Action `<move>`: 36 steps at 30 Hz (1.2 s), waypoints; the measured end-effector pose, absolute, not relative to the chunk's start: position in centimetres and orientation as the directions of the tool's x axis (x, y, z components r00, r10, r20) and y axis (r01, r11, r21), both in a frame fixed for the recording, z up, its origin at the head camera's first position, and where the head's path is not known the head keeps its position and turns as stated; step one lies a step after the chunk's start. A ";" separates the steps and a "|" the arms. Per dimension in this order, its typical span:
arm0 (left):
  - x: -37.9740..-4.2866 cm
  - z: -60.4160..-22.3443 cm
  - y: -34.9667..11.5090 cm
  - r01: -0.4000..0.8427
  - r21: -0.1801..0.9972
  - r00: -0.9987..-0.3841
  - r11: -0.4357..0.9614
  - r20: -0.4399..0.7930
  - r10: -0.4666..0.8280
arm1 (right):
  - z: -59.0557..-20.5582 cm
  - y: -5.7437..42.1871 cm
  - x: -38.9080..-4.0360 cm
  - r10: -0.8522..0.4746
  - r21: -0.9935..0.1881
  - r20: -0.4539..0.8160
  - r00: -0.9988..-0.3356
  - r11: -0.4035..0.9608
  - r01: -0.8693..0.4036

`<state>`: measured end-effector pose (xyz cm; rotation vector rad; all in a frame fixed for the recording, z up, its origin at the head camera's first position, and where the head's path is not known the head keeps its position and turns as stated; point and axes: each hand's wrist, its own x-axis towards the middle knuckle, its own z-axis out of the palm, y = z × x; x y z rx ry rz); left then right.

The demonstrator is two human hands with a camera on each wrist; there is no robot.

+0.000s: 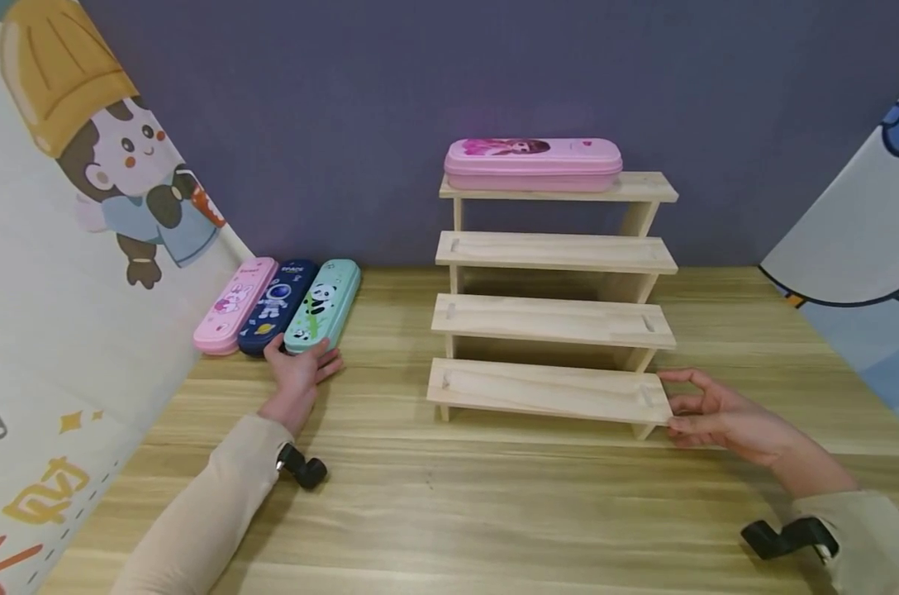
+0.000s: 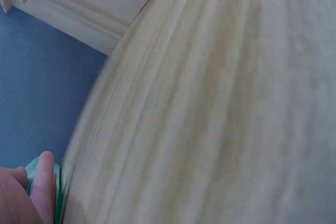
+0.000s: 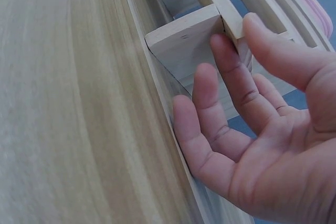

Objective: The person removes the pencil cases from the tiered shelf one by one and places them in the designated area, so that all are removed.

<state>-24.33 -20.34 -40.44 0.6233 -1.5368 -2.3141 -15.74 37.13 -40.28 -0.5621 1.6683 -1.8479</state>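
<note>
On wood-grain tabletop (image 1: 435,512), dark wall (image 1: 330,107) behind, left hand (image 1: 303,373) spread, right hand (image 1: 735,423) pinching rack (image 1: 554,320)

Spotting a pink bunny case (image 1: 235,304), a navy astronaut case (image 1: 277,302), a mint panda case (image 1: 321,299) and a pink doll-print case (image 1: 534,169). Also seeing plain pale wood on the stepped rack (image 1: 549,392), streaky yellowish brown on the table (image 1: 435,496).

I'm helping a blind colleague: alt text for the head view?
Left hand at the near end of an oblong mint-green panda case, alongside an oblong navy case and an oblong pink case; right hand touching the bottom step of a pale wooden four-step stand. An oblong pink girl-print case lies on top.
</note>
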 end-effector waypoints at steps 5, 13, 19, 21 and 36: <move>-24.0 -40.3 -20.2 -0.024 0.915 -0.859 -0.402 -0.225 -0.459 | -40.3 37.1 -15.5 -0.657 -0.988 -0.084 -0.749 -0.041 0.147; -23.2 -39.6 -20.7 -0.036 0.919 -0.850 -0.392 -0.235 -0.472 | -40.4 37.0 -15.7 -0.655 -0.988 -0.084 -0.751 -0.045 0.149; -22.7 -38.6 -20.4 0.003 0.955 -0.859 -0.297 -0.150 -0.490 | -40.4 37.0 -15.5 -0.666 -0.987 -0.066 -0.743 -0.064 0.145; -22.7 -38.1 -20.1 0.031 0.966 -0.871 -0.258 -0.100 -0.481 | -40.3 37.0 -15.6 -0.670 -0.987 -0.057 -0.741 -0.072 0.141; -24.8 -34.5 -16.3 0.272 0.929 -0.902 -0.250 0.156 -0.404 | -40.3 37.0 -15.7 -0.667 -0.988 -0.058 -0.743 -0.070 0.140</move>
